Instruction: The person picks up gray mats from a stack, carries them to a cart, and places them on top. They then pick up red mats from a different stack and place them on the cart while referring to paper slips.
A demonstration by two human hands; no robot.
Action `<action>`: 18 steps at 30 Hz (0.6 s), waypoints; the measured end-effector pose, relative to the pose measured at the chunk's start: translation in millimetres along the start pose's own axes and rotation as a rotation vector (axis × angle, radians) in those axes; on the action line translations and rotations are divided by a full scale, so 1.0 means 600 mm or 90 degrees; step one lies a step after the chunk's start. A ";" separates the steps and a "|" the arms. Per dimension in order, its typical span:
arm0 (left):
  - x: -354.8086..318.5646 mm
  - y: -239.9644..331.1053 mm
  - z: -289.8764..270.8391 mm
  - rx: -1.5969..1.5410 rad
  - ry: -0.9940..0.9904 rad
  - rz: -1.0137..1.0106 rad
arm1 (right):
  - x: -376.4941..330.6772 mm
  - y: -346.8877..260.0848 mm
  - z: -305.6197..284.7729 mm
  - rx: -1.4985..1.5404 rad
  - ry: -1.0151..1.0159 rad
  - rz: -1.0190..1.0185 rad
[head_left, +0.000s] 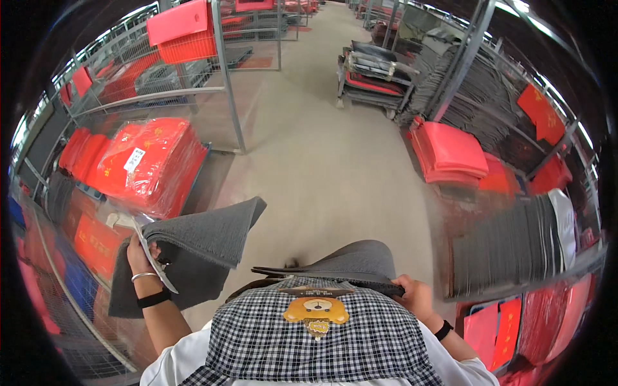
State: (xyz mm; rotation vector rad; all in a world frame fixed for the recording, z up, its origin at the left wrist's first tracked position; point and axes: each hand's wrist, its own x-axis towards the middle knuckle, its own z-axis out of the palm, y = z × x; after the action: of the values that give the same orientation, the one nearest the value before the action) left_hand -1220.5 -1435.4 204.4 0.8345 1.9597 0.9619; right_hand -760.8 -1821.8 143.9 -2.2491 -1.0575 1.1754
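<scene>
My left hand (140, 257) is closed on a folded grey mat (206, 235) out to my left, with fingers curled at its edge. A thin white sheet or strip (156, 260) runs along that edge beside the fingers; I cannot tell whether it is part of the mat. At the front of my checked apron (315, 347), more grey mats (354, 260) lie bent and layered. My right hand (415, 297) grips their right end, the thumb on top. The undersides of these mats are hidden.
A walkway (328, 154) stretches ahead between wire-mesh racks. Plastic-wrapped red mats (154, 161) sit at left. On the right are stacked pink-red mats (450, 151), a row of upright grey mats (508, 244) and, farther off, a loaded cart (373, 80).
</scene>
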 end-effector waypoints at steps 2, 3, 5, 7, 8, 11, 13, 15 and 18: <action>-0.003 0.015 -0.003 0.015 -0.024 0.009 | 0.000 0.001 -0.001 0.025 -0.005 0.014; -0.006 0.018 -0.003 0.016 -0.024 0.008 | 0.001 0.001 0.000 0.047 -0.013 0.025; -0.006 0.022 -0.010 0.058 -0.055 0.046 | -0.008 0.005 0.032 0.107 -0.014 0.058; -0.026 0.004 0.017 0.038 -0.065 0.010 | -0.012 0.013 0.058 0.161 -0.047 0.135; -0.023 -0.007 0.033 0.006 -0.064 -0.013 | -0.012 0.020 0.066 0.155 -0.051 0.134; 0.032 -0.096 0.018 -0.070 -0.092 -0.044 | -0.003 0.003 0.055 0.197 0.000 0.082; 0.012 -0.097 0.038 -0.092 -0.062 -0.056 | 0.007 -0.014 0.036 0.185 -0.012 0.087; 0.024 -0.091 0.024 -0.081 -0.045 -0.022 | 0.004 -0.013 0.038 0.161 -0.019 0.102; 0.002 -0.046 0.026 -0.080 0.007 0.034 | -0.010 0.013 0.067 0.171 -0.029 0.076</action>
State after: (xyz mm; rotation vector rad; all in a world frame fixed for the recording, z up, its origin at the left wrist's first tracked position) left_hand -1213.6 -1443.5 174.3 0.8150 1.8728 1.1111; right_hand -792.3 -1831.4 119.2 -2.1056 -0.7393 1.3362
